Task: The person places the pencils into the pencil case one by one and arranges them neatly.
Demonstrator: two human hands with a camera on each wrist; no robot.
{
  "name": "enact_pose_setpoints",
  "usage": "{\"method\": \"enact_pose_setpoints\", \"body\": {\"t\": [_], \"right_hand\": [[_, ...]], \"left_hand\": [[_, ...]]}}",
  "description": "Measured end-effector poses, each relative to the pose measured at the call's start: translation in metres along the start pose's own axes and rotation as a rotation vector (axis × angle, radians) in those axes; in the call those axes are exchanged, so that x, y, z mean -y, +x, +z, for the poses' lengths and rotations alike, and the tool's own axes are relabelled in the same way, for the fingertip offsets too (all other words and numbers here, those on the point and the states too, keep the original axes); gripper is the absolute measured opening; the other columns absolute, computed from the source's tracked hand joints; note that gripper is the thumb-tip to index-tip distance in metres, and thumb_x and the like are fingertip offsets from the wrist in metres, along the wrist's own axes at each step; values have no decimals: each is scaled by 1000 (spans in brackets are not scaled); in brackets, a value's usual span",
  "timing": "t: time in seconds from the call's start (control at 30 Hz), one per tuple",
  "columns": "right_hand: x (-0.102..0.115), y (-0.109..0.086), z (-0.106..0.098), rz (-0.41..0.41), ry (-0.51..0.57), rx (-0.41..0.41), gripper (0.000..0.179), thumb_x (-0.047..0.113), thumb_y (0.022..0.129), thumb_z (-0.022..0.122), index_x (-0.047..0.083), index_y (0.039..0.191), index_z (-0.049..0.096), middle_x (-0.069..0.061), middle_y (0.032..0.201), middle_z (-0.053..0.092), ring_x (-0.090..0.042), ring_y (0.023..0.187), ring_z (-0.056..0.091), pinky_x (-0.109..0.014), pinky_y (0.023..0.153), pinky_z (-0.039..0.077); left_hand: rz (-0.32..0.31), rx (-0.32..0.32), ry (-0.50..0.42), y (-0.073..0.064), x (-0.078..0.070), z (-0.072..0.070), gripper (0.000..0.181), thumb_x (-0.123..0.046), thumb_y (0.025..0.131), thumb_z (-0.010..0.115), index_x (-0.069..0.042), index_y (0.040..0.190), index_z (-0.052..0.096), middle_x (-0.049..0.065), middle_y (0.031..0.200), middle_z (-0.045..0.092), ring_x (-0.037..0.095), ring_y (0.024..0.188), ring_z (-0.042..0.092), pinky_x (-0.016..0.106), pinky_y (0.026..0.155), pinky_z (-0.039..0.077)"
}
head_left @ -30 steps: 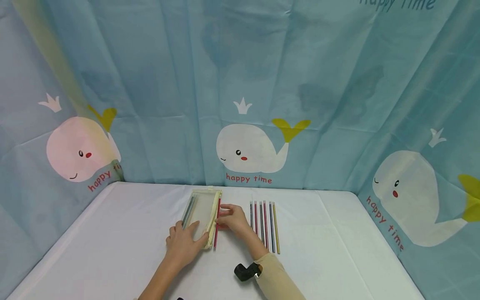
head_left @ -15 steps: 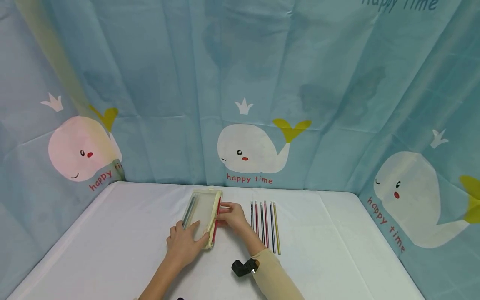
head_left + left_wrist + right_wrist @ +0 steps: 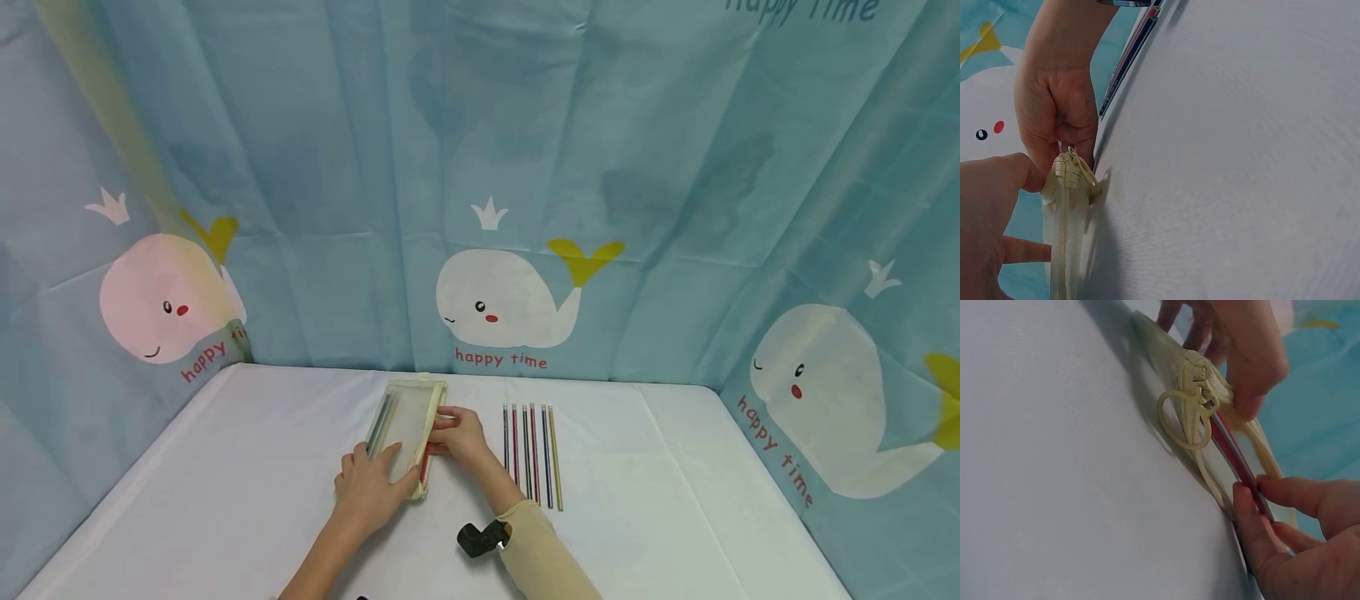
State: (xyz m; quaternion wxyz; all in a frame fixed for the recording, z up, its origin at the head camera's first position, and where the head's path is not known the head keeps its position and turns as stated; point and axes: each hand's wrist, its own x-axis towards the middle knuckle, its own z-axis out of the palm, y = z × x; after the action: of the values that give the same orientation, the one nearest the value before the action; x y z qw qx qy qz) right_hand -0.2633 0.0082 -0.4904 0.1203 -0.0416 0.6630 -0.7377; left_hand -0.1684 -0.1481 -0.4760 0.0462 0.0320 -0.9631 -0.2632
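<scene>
A pale yellow, see-through zip pencil case (image 3: 408, 427) lies on the table, its right side open. My left hand (image 3: 366, 493) holds it at the near end, thumb on the open edge and fingers across toward the left side. My right hand (image 3: 461, 439) pinches a red pencil (image 3: 1232, 452) between thumb and fingers; the pencil lies within the opening, alongside the zip. The zip pull (image 3: 1200, 400) with its ring hangs at the near corner. Dark pencils (image 3: 380, 423) show through the case's left side. Part of the red pencil is hidden by my right fingers.
A row of several pencils (image 3: 534, 454), dark, red and gold, lies right of the case, partly behind my right forearm. A white cloth covers the table (image 3: 660, 492). A blue whale-print curtain (image 3: 337, 292) stands behind it.
The red pencil has moved left from beside the case into its opening, with my right hand following. My left hand keeps its place on the case.
</scene>
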Motion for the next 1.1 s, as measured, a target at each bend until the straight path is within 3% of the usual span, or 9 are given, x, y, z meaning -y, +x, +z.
{"method": "enact_pose_setpoints", "body": {"t": [0.23, 0.6, 1.1], "right_hand": [[-2, 2, 3, -54, -8, 16, 48, -11, 90, 73, -18, 135, 56, -22, 103, 71, -22, 75, 76, -40, 73, 64], [4, -2, 8, -16, -18, -23, 50, -13, 89, 72, -17, 137, 57, -26, 107, 70, -16, 73, 71, -43, 77, 64], [8, -12, -18, -28, -52, -3, 55, -13, 88, 70, -17, 141, 55, -33, 120, 66, -20, 85, 72, -43, 83, 63]], "left_hand": [[-7, 12, -3, 0, 0, 0, 64, -53, 100, 61, -5, 143, 65, 41, 145, 43, 59, 132, 41, 74, 96, 40], [-11, 10, -12, 0, -1, -1, 62, -50, 100, 62, -4, 143, 65, 41, 145, 42, 59, 132, 40, 73, 96, 40], [10, 3, -6, 0, 1, -1, 62, -49, 100, 61, -4, 142, 65, 43, 144, 43, 61, 131, 41, 75, 94, 41]]}}
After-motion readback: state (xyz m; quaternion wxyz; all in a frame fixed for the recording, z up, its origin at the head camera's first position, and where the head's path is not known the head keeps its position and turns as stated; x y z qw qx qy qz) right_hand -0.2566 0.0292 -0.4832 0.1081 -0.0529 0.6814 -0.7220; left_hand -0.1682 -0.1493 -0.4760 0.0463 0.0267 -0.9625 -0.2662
